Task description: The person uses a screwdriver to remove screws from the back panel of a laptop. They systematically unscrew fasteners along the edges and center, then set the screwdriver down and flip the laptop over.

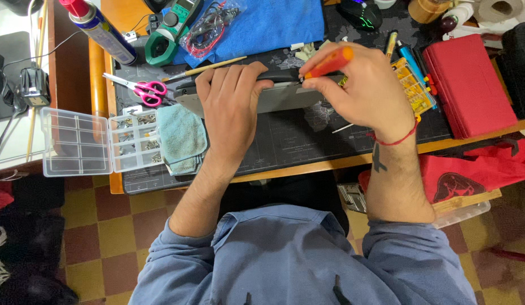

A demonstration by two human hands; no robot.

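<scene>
Head view: left hand clamps over a grey laptop on the desk mat; right hand grips an orange-handled screwdriver at its edge.

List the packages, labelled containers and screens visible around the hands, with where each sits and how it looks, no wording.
Spray can: top left, lying slantwise, blue labelled body, red cap.
Multimeter: top centre-left, green casing, small grey screen, dark dial.
Plastic bag: on the blue cloth, clear, holding red and black leads.
Compartment box: left desk edge, clear plastic, lid open, small metal parts inside.
Red case: right of the right hand, flat, rectangular.
</scene>
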